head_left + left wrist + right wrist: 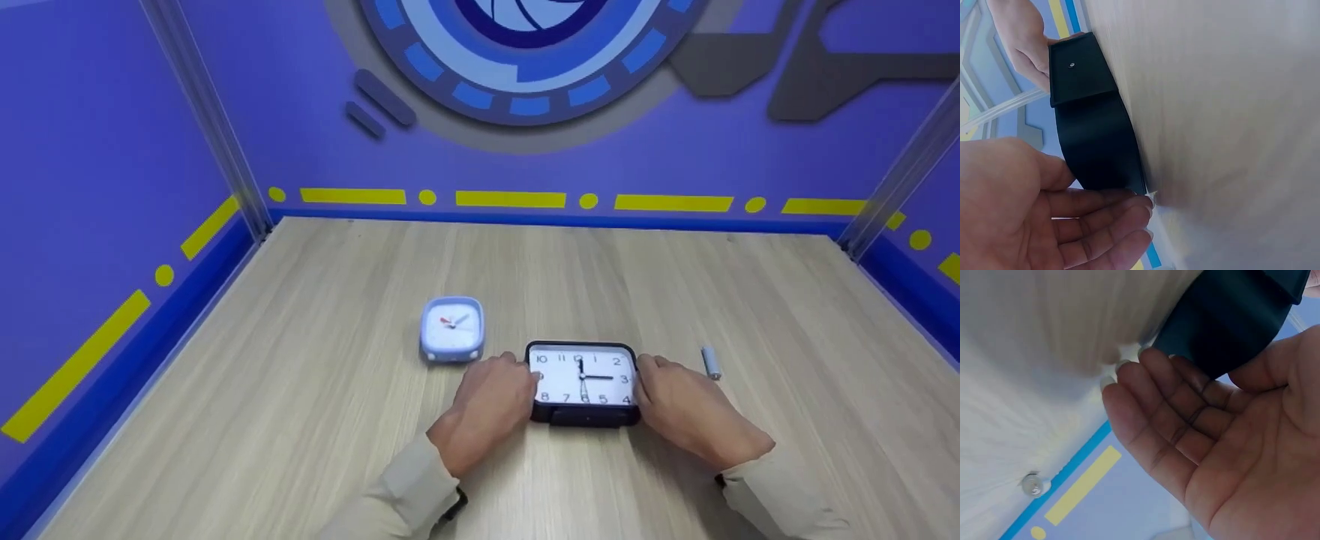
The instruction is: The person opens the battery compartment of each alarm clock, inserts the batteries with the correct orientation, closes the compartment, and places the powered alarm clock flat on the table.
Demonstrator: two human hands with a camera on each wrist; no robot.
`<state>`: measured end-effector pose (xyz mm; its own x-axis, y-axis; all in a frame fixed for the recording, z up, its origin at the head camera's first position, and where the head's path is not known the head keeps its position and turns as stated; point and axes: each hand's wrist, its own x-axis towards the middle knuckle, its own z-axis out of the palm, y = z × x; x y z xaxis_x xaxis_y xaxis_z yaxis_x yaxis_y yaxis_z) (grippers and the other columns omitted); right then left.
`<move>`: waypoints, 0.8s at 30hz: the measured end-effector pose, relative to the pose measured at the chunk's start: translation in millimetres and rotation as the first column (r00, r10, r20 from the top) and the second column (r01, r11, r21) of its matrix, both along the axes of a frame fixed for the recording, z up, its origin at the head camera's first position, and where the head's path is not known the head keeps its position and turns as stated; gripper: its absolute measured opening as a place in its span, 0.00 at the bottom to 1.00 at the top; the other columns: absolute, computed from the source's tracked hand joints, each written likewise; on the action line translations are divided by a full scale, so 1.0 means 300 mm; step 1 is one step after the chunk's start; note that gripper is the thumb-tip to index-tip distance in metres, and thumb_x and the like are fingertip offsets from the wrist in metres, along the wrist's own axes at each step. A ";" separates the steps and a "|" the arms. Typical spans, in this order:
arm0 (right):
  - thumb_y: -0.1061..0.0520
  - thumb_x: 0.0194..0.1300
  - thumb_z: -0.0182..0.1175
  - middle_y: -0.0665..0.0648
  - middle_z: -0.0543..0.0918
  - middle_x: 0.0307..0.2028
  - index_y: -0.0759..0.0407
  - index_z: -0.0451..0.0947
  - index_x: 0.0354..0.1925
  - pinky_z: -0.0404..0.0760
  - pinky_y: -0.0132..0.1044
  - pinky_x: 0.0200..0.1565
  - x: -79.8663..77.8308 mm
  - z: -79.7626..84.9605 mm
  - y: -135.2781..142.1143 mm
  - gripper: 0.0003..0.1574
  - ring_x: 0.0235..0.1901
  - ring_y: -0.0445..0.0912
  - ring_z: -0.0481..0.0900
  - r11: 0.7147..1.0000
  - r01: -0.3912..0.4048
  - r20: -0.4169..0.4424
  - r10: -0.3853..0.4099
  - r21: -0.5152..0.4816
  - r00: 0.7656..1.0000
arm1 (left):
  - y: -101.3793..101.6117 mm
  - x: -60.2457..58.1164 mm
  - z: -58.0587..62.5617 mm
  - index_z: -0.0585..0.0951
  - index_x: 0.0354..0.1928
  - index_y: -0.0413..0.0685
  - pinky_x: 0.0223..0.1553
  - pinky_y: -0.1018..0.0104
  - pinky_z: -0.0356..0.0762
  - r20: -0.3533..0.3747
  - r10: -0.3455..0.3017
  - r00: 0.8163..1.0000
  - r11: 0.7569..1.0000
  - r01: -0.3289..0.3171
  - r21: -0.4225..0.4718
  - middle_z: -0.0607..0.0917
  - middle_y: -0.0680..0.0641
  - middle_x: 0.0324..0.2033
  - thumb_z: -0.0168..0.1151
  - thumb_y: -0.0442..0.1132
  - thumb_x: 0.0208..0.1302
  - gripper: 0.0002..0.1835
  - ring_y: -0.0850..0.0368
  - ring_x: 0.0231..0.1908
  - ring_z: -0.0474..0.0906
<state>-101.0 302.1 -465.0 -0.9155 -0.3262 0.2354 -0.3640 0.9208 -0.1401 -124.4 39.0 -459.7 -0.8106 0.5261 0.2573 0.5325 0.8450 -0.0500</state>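
Note:
A black rectangular alarm clock with a white dial lies face up between both hands, its hands reading about three o'clock. My left hand grips its left end, the thumb over the front edge and the fingers round the side. On the opposite end my right hand holds the frame the same way. In the left wrist view the clock's black underside shows close along the tabletop, with a small screw in a raised panel. The right wrist view has the fingers curled at the clock's end.
A small light-blue alarm clock stands left of the black one, near the left hand. To the right of the right hand lies a battery. The wooden table is bounded by blue-purple panels at the back and sides.

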 end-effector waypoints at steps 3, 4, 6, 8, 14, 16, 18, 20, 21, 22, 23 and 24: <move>0.64 0.76 0.55 0.56 0.74 0.26 0.65 0.71 0.34 0.79 0.49 0.29 0.006 0.007 -0.009 0.09 0.24 0.45 0.72 1.000 -0.013 0.010 0.013 0.009 1.000 | -0.011 0.011 -0.004 0.85 0.25 0.47 0.23 0.61 0.77 -0.035 0.006 0.999 1.000 -0.006 -0.012 0.81 0.50 0.22 0.59 0.45 0.81 0.21 0.55 0.25 0.80; 0.64 0.76 0.55 0.56 0.74 0.26 0.65 0.71 0.34 0.79 0.49 0.29 0.009 0.010 -0.012 0.09 0.24 0.46 0.71 1.000 -0.014 0.017 0.014 0.013 1.000 | -0.013 0.013 -0.004 0.85 0.25 0.47 0.23 0.61 0.76 -0.040 0.008 0.999 1.000 -0.009 -0.022 0.81 0.50 0.22 0.58 0.45 0.81 0.22 0.55 0.24 0.80; 0.63 0.76 0.55 0.56 0.74 0.26 0.64 0.71 0.35 0.79 0.50 0.29 0.013 0.015 -0.017 0.09 0.24 0.46 0.71 1.000 -0.005 0.036 0.005 0.013 0.999 | -0.015 0.016 -0.001 0.85 0.25 0.48 0.23 0.62 0.76 -0.051 0.009 0.999 0.999 -0.011 -0.044 0.81 0.50 0.22 0.58 0.46 0.81 0.22 0.55 0.24 0.80; 0.63 0.76 0.55 0.56 0.74 0.26 0.65 0.71 0.35 0.79 0.51 0.30 0.018 0.020 -0.022 0.09 0.24 0.46 0.71 1.000 0.000 0.054 -0.001 0.017 0.999 | -0.017 0.018 0.004 0.86 0.26 0.49 0.23 0.61 0.77 -0.041 0.011 0.999 0.998 -0.014 -0.061 0.81 0.50 0.23 0.57 0.47 0.81 0.22 0.55 0.25 0.80; 0.63 0.75 0.56 0.56 0.73 0.25 0.64 0.71 0.34 0.79 0.52 0.28 0.027 0.026 -0.035 0.10 0.23 0.47 0.71 1.000 -0.008 0.055 0.007 0.025 0.998 | -0.035 0.012 0.035 0.79 0.21 0.49 0.22 0.58 0.79 0.104 0.036 0.994 0.997 -0.028 -0.076 0.77 0.51 0.20 0.55 0.48 0.82 0.25 0.59 0.22 0.77; 0.63 0.74 0.56 0.56 0.73 0.25 0.63 0.70 0.33 0.79 0.53 0.28 0.030 0.025 -0.038 0.10 0.22 0.47 0.71 1.000 -0.012 0.046 0.011 0.028 0.999 | -0.040 0.010 0.047 0.78 0.20 0.49 0.22 0.57 0.80 0.155 0.049 0.987 0.996 -0.036 -0.086 0.76 0.52 0.19 0.55 0.48 0.82 0.26 0.59 0.21 0.75; 0.63 0.74 0.57 0.55 0.72 0.25 0.63 0.70 0.32 0.79 0.53 0.29 0.032 0.025 -0.040 0.11 0.22 0.47 0.71 0.999 -0.016 0.043 0.015 0.030 0.999 | -0.043 0.008 0.059 0.78 0.21 0.48 0.23 0.56 0.81 0.200 0.064 0.978 0.994 -0.045 -0.099 0.75 0.52 0.19 0.54 0.49 0.82 0.26 0.59 0.21 0.74; 0.62 0.75 0.57 0.55 0.72 0.25 0.62 0.70 0.32 0.79 0.53 0.29 0.035 0.025 -0.044 0.11 0.23 0.47 0.70 0.999 -0.016 0.049 0.015 0.034 0.999 | -0.045 0.007 0.067 0.78 0.22 0.48 0.24 0.56 0.81 0.225 0.079 0.971 0.992 -0.054 -0.114 0.74 0.52 0.19 0.54 0.50 0.83 0.26 0.59 0.21 0.73; 0.62 0.75 0.57 0.54 0.72 0.25 0.62 0.70 0.32 0.79 0.52 0.30 0.036 0.025 -0.046 0.11 0.23 0.46 0.70 0.999 -0.016 0.054 0.014 0.035 0.998 | -0.046 0.007 0.070 0.79 0.22 0.47 0.24 0.56 0.81 0.230 0.085 0.969 0.991 -0.058 -0.121 0.74 0.52 0.19 0.54 0.50 0.83 0.26 0.59 0.21 0.72; 0.62 0.75 0.57 0.54 0.72 0.25 0.62 0.71 0.33 0.79 0.52 0.30 0.037 0.026 -0.048 0.11 0.23 0.46 0.70 0.999 -0.015 0.061 0.012 0.034 0.998 | -0.046 0.007 0.074 0.78 0.23 0.47 0.24 0.57 0.81 0.241 0.090 0.966 0.990 -0.060 -0.130 0.73 0.52 0.19 0.54 0.51 0.83 0.26 0.59 0.20 0.71; 0.62 0.75 0.57 0.54 0.72 0.25 0.62 0.71 0.33 0.79 0.52 0.30 0.038 0.027 -0.050 0.11 0.23 0.46 0.70 0.999 -0.013 0.067 0.011 0.033 0.998 | -0.047 0.008 0.075 0.78 0.22 0.47 0.24 0.57 0.80 0.243 0.092 0.966 0.989 -0.060 -0.137 0.73 0.52 0.18 0.53 0.51 0.83 0.27 0.59 0.20 0.70; 0.62 0.75 0.57 0.54 0.72 0.26 0.62 0.71 0.33 0.79 0.52 0.30 0.039 0.028 -0.052 0.10 0.23 0.46 0.70 0.999 -0.011 0.073 0.009 0.033 0.997 | -0.048 0.008 0.076 0.78 0.22 0.47 0.23 0.58 0.80 0.241 0.092 0.966 0.988 -0.058 -0.143 0.72 0.52 0.18 0.53 0.51 0.83 0.27 0.59 0.19 0.69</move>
